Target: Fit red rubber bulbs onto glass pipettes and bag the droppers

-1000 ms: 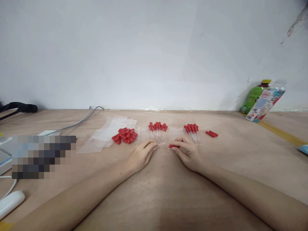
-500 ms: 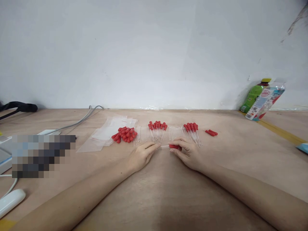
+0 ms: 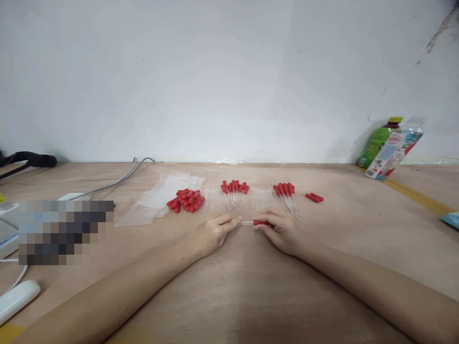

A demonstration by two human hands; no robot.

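Since nothing visibly fences in the loose parts on your wooden table (image 3: 229, 282), a stray nudge could set them rolling. Catching the plastic bags (image 3: 163, 191), left of centre, might drag the pile of red bulbs (image 3: 190, 200) lying at their edge. Your right hand (image 3: 282, 231) sits just in front of the fan of bulb-topped tubes (image 3: 286, 189) and the row of bare tubes (image 3: 261, 197), so a careless swing of the knuckles could scatter both. Its thumb and fingers are closed around one red bulb (image 3: 258, 223); your left hand (image 3: 217, 234) pinches one clear tube (image 3: 246, 223), which spans the gap between the hands, its other end at the bulb's mouth. How deep it sits can't be told; a shallow fit could slip loose. Pushing off-axis might snap the tube, should it be glass.
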